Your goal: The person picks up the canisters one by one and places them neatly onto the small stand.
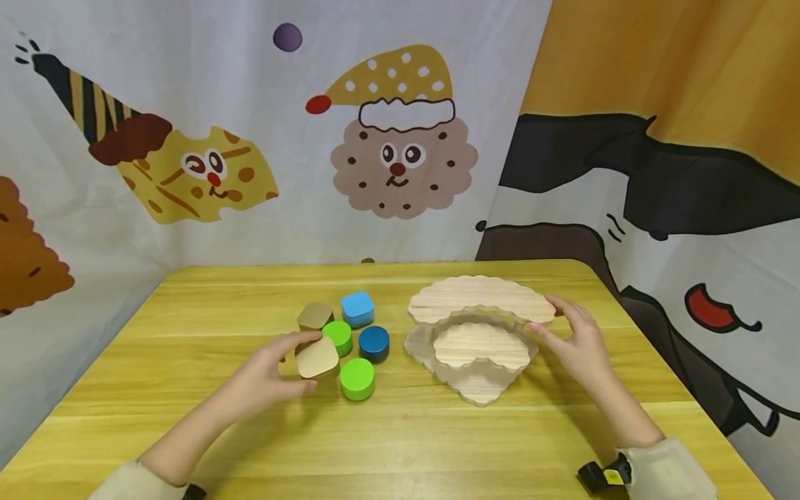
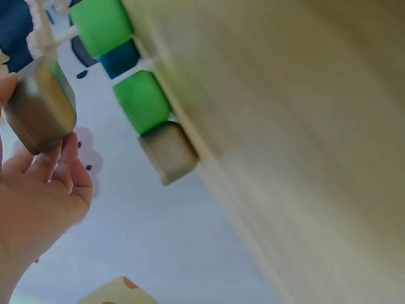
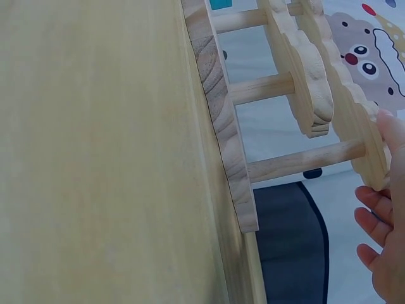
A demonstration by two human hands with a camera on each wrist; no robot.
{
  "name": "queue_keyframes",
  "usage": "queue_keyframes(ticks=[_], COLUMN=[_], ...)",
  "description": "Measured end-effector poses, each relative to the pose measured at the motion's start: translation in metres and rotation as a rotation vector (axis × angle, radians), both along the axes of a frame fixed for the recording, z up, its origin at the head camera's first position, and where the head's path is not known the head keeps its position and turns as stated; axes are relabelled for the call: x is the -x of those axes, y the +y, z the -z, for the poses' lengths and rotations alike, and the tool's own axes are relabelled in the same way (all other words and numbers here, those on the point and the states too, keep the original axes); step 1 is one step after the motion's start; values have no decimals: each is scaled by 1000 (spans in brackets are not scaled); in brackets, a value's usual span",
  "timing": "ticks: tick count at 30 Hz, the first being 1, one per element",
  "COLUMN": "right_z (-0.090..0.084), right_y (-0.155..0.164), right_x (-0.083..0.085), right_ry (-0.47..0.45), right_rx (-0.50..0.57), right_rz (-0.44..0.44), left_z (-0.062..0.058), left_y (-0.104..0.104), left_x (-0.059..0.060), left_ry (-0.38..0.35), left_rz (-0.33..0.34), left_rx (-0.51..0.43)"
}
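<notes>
The left hand (image 1: pixel 275 368) pinches a gold block (image 1: pixel 317 357) between thumb and fingers, raised above the table (image 1: pixel 400 448). The block is squarish with rounded corners, smooth and slightly shiny, paler on top. The right hand (image 1: pixel 578 344) grips the right end of the top board of a wooden stand (image 1: pixel 481 297), thumb at the near edge.

Five more blocks stand close together beside the left hand: a second gold block (image 1: pixel 315 315), two green round blocks (image 1: pixel 357 379), one dark blue round block (image 1: pixel 373 344) and one light blue block (image 1: pixel 357 310), squarish too. That makes six in all, two of them gold.

The stand is pale, grained wood with three tiers, their rims scalloped, joined by round pegs; its base sits on the table, with a narrow strip of surface between it and the blocks. Bare tabletop runs wide to the left and along the front. The back edge lies beyond both groups, close to a printed curtain (image 1: pixel 206 62).
</notes>
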State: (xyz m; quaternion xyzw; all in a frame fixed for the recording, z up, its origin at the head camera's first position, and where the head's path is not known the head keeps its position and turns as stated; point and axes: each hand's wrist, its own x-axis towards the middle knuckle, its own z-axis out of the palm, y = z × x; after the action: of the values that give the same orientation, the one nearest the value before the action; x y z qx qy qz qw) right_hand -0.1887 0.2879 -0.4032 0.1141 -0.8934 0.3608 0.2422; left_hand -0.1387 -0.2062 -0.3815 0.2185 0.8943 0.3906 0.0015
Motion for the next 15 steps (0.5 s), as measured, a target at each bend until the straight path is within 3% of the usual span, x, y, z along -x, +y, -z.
queue_keyframes(ticks=[15], right_z=[0], right_y=[-1], right_x=[0], right_ry=[10], right_rx=[0], right_rz=[2], left_z=[-25], left_y=[32], left_x=[3], left_ry=[116], left_rz=[-20], left_rx=[-53])
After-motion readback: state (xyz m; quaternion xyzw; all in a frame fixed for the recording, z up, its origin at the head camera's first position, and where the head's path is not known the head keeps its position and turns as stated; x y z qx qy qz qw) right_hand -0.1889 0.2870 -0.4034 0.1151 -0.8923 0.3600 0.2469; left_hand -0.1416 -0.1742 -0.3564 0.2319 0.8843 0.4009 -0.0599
